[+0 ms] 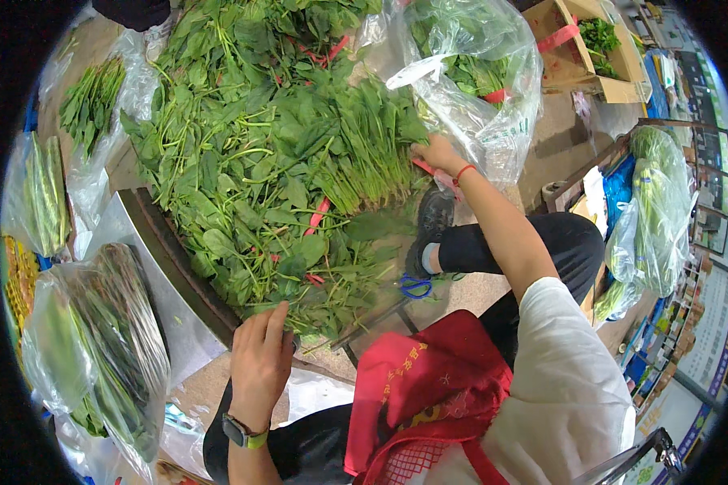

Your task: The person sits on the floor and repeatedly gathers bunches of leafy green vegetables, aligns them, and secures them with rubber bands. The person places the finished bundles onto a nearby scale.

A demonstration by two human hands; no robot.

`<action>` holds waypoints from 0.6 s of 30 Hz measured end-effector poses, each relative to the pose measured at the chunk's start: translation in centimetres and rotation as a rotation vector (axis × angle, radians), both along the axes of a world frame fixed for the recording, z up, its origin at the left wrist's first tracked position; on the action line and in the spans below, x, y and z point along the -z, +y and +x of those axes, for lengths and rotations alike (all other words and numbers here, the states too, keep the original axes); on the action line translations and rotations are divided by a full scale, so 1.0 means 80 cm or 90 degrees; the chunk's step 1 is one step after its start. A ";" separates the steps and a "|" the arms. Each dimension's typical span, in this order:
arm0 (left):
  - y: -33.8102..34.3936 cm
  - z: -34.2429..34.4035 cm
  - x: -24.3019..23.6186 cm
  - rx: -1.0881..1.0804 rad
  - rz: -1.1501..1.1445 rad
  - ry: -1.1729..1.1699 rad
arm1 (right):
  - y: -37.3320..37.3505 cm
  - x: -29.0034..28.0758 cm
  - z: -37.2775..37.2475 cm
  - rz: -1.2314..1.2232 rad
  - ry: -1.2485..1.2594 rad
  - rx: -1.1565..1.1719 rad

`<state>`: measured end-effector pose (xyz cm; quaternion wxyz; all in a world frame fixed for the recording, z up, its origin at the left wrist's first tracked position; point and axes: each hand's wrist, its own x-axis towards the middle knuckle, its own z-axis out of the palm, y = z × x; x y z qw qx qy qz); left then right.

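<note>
A wide heap of loose leafy greens (243, 153) lies before me, with red strips (317, 217) among the leaves. My right hand (438, 155) is closed on a red strip (423, 166) at the right side of the heap. Next to it is a gathered bundle of greens (364, 158), its stems toward me. My left hand (263, 356), with a watch on the wrist, is at the heap's near edge. Its fingers are loosely stretched out; something small and dark shows beside the thumb, too hidden to name.
Blue-handled scissors (416, 287) lie near my shoe (433, 218). A clear plastic bag (493, 105) with greens is beyond my right hand. A cardboard box (566, 56) stands far right. Bagged long vegetables (109, 339) rest on a metal surface (158, 283) at left; more bagged greens (651, 218) are right.
</note>
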<state>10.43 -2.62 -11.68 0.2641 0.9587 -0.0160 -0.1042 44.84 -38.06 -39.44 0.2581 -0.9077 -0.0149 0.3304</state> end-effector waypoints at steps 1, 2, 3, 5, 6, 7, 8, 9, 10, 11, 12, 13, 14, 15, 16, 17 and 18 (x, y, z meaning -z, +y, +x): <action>0.001 -0.001 0.000 0.003 0.003 -0.008 | 0.002 -0.004 0.002 -0.053 -0.101 -0.033; 0.002 -0.001 -0.002 0.007 0.007 -0.016 | 0.002 -0.010 0.005 -0.106 -0.202 -0.064; 0.002 -0.001 -0.005 0.005 0.015 0.017 | -0.006 -0.020 0.006 -0.097 -0.214 -0.045; 0.000 -0.002 -0.010 -0.007 0.037 0.083 | 0.008 -0.092 -0.001 -0.070 -0.240 -0.014; 0.001 -0.001 -0.013 0.002 0.029 0.055 | -0.007 -0.104 0.003 -0.053 -0.297 -0.007; 0.000 -0.005 -0.015 0.002 0.024 0.032 | -0.009 -0.126 0.003 -0.012 -0.263 0.007; 0.001 -0.010 -0.017 -0.004 0.020 0.011 | -0.001 -0.161 0.001 0.031 -0.225 0.013; 0.000 -0.014 -0.020 -0.017 -0.003 0.004 | 0.012 -0.205 -0.005 0.074 -0.189 0.019; 0.000 -0.015 -0.024 -0.030 -0.027 -0.004 | 0.033 -0.260 -0.022 0.167 -0.094 0.085; -0.001 -0.013 -0.031 -0.033 -0.053 -0.018 | 0.040 -0.301 -0.040 0.248 -0.024 0.139; -0.003 -0.014 -0.035 -0.053 -0.117 -0.007 | 0.047 -0.337 -0.058 0.333 0.049 0.188; -0.006 -0.011 -0.046 -0.054 -0.185 -0.012 | 0.055 -0.367 -0.075 0.421 0.126 0.233; -0.009 -0.010 -0.056 -0.069 -0.268 0.008 | 0.065 -0.390 -0.093 0.480 0.186 0.247; -0.013 -0.011 -0.064 -0.083 -0.352 0.028 | 0.074 -0.410 -0.111 0.537 0.249 0.259; -0.015 -0.012 -0.065 -0.096 -0.441 0.105 | 0.086 -0.428 -0.131 0.595 0.316 0.266; -0.013 -0.016 -0.064 -0.099 -0.556 0.190 | 0.103 -0.441 -0.151 0.620 0.350 0.264; -0.014 -0.018 -0.067 -0.096 -0.621 0.218 | 0.114 -0.438 -0.167 0.723 0.456 0.221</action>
